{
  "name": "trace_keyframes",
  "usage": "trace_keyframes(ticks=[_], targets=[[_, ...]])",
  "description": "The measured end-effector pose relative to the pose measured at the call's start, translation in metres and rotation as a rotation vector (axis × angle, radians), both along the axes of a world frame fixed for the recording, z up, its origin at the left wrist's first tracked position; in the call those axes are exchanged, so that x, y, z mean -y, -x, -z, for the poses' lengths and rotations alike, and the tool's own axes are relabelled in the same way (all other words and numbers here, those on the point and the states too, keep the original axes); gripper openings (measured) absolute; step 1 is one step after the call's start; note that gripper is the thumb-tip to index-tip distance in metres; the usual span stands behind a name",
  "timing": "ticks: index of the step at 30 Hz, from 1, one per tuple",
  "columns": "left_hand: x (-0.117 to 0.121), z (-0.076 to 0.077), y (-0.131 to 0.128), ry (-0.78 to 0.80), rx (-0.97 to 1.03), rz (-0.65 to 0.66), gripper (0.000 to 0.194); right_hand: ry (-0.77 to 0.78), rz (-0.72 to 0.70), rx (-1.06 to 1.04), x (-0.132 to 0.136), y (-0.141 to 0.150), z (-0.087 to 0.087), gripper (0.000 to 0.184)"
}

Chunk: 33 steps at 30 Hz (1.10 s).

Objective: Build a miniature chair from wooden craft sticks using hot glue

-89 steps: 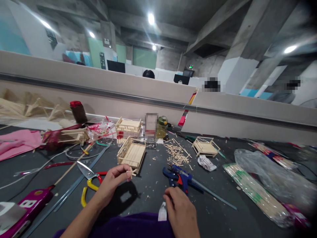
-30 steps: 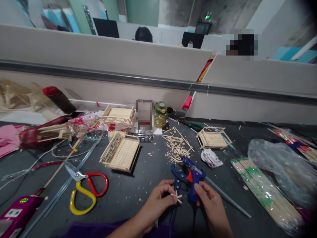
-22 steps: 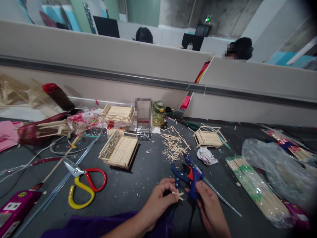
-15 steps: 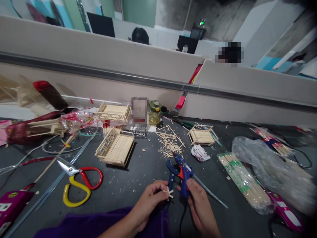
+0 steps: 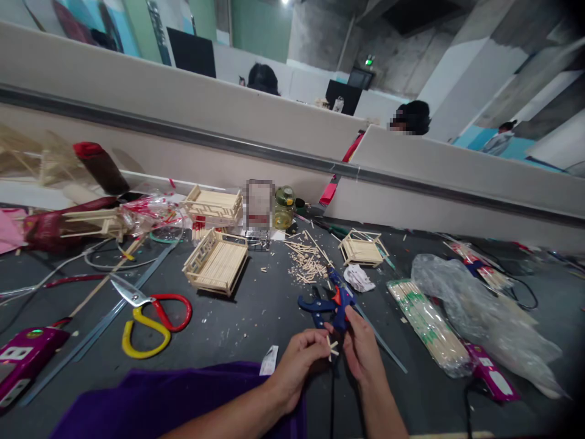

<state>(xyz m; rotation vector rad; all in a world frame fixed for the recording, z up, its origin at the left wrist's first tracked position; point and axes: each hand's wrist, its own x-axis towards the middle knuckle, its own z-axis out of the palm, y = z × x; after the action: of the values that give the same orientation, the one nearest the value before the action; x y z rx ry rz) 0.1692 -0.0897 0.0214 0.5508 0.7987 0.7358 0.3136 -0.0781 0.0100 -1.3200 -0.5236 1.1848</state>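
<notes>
**Left pinches stick joint, right on glue gun, lower center**

Left hand (image 5: 299, 360): thumb and index pinching a small joint of crossed wooden sticks (image 5: 333, 349), ends poking out past the fingertips. Right hand (image 5: 364, 344): fingers closed around the handle of a blue glue gun (image 5: 343, 303); far fingers hidden. Joint sits just below the gun handle, between the hands, lower center. Gun nozzle points up-frame, black cord (image 5: 332, 396) drops to the bottom edge.

Blue hand tool (image 5: 315, 305) just left of the gun. Clear rod (image 5: 384, 342) runs from behind the gun to lower right; can't tell if it's loaded.

Above the gun, center: pile of cut stick pieces (image 5: 308, 261). Right of it: small stick frame (image 5: 363, 250), crumpled paper (image 5: 359, 278) just below.

Left of center: slatted miniature bed (image 5: 217, 267), second slatted model (image 5: 214, 204) behind. Scissors (image 5: 148, 323) with one red and one yellow handle, left. Bagged skewers (image 5: 429, 326) right. Purple cloth (image 5: 183, 399) along lower left, green bottle (image 5: 284, 210) by the partition (image 5: 256, 122).
</notes>
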Motion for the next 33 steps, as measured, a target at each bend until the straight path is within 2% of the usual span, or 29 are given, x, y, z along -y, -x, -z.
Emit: trace_keyframes(ticks=[3, 7, 11, 17, 21, 26, 33], targets=[[-0.008, 0.001, 0.007, 0.005, 0.029, -0.046, 0.022, -0.026, 0.058, -0.058, -0.008, -0.011, -0.004, 0.036], [-0.025, 0.006, 0.03, -0.042, 0.003, -0.139, 0.025, -0.067, 0.144, -0.058, -0.017, -0.03, -0.01, 0.038], [-0.038, 0.012, 0.05, -0.023, -0.024, -0.204, 0.031, -0.016, 0.035, 0.109, -0.013, -0.036, -0.009, 0.038], [-0.043, 0.018, 0.066, -0.011, -0.047, -0.23, 0.032, 0.078, -0.18, 0.386, 0.014, -0.016, -0.002, 0.045], [-0.047, 0.022, 0.075, -0.031, -0.048, -0.236, 0.034, 0.146, -0.248, 0.466, 0.024, -0.007, -0.001, 0.051], [-0.054, 0.028, 0.085, -0.045, -0.061, -0.272, 0.037, 0.163, -0.273, 0.454, 0.023, 0.009, 0.003, 0.054], [-0.055, 0.032, 0.09, -0.113, -0.073, -0.281, 0.034, 0.111, -0.239, 0.309, 0.006, 0.031, 0.02, 0.049]])
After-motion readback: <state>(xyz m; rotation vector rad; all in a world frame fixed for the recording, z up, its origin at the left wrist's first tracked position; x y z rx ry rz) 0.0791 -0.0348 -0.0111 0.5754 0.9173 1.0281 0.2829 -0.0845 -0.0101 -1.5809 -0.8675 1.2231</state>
